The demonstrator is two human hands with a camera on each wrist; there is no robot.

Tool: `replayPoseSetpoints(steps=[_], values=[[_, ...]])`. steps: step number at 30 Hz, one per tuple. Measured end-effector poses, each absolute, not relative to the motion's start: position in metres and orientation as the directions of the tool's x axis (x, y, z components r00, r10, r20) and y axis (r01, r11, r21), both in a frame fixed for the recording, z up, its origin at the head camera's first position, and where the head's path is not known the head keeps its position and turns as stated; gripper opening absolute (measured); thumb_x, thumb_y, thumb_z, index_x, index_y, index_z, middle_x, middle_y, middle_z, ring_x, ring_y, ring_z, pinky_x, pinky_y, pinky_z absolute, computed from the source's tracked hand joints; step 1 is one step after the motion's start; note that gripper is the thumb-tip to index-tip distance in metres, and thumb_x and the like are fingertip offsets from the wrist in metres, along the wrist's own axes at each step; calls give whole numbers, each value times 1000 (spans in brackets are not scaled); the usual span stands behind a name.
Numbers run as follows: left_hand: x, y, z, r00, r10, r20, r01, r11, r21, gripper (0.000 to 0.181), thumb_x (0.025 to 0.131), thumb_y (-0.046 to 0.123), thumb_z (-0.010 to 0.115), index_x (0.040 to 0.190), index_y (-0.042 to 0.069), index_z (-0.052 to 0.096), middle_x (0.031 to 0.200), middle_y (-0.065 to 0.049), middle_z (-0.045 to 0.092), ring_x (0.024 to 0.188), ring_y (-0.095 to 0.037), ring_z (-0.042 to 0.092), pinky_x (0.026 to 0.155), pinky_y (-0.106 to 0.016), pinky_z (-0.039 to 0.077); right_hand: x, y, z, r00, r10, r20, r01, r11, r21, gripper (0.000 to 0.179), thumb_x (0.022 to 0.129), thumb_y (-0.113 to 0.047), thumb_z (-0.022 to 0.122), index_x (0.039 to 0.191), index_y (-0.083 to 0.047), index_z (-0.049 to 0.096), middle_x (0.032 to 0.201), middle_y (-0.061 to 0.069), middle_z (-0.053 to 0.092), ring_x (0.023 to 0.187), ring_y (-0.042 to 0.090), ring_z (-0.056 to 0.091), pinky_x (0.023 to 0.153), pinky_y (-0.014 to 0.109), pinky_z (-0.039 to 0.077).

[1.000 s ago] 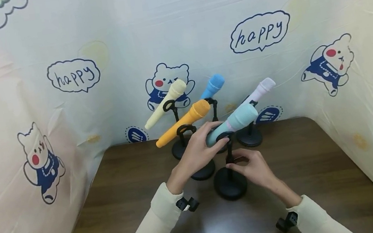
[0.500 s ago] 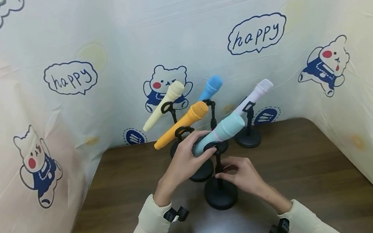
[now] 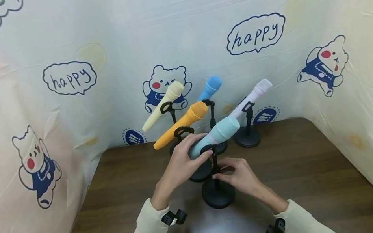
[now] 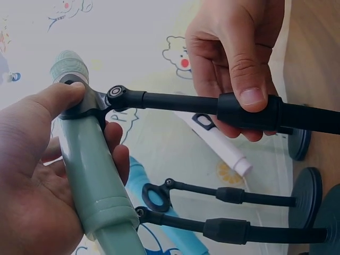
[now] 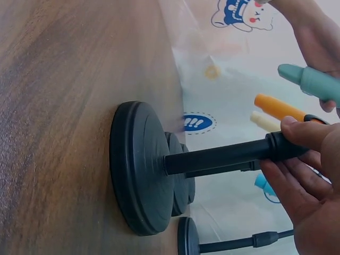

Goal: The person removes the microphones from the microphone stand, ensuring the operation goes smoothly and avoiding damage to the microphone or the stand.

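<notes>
A mint-green microphone (image 4: 95, 170) sits tilted in the ring clip of a black desktop stand (image 3: 218, 195). My left hand (image 3: 182, 164) grips this microphone, and in the left wrist view its thumb presses on the clip (image 4: 87, 103). My right hand (image 3: 239, 174) pinches the collar (image 4: 249, 111) partway up the same stand's pole, thumb on one side and fingers on the other. The stand's round base (image 5: 139, 170) is down on the wooden table, nearest of all the stands to the person.
Behind it stand several similar black stands bearing an orange microphone (image 3: 182, 124), a cream microphone (image 3: 163, 105), a blue microphone (image 3: 212, 87) and a lilac microphone (image 3: 253, 95). A printed cloth (image 3: 196, 31) encloses the dark wooden table (image 3: 121, 213) at back and sides.
Both hands have moved left and slightly nearer with the mint-green microphone and its stand, mostly in the first half second. The other microphones have stayed in place.
</notes>
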State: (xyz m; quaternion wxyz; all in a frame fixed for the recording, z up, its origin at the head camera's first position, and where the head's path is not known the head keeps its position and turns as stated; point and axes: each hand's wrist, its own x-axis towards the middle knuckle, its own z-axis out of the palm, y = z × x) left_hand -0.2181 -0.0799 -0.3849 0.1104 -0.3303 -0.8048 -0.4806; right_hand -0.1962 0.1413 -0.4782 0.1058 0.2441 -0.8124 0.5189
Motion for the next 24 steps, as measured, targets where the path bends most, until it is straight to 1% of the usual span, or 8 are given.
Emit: replayPoseSetpoints(steps=[3,8,13,24], values=[[-219,-80,-387,-750,423,509,649,316,692,43,98,19,80,139,15,68,123,-4,70,108,-20,62,95,-39,57,-197,141,-477,-863,-297,409,-498,361,-789,27,89,-9,87,115,-4,78,110,6,79,97,24,79,86,46,66],[-218,-80,-388,-748,427,507,648,311,695,42,98,17,79,138,13,66,124,-5,68,107,-20,62,95,-39,57,-196,140,-471,-859,-327,393,-508,460,-728,27,90,-12,87,115,-8,77,110,1,77,94,15,77,85,37,66],[-218,-80,-389,-757,435,488,635,311,707,42,100,18,77,139,12,63,126,-6,67,109,-21,61,96,-40,56,-193,140,-466,-853,-347,389,-520,511,-684,26,92,-13,85,116,-8,76,110,1,77,93,13,76,85,32,64],[-218,-80,-391,-783,451,429,582,285,762,43,101,14,73,140,8,56,132,-10,63,113,-25,60,100,-47,54,-193,140,-467,-848,-358,390,-528,512,-677,28,92,-11,85,117,-6,75,111,3,78,94,15,77,85,34,65]])
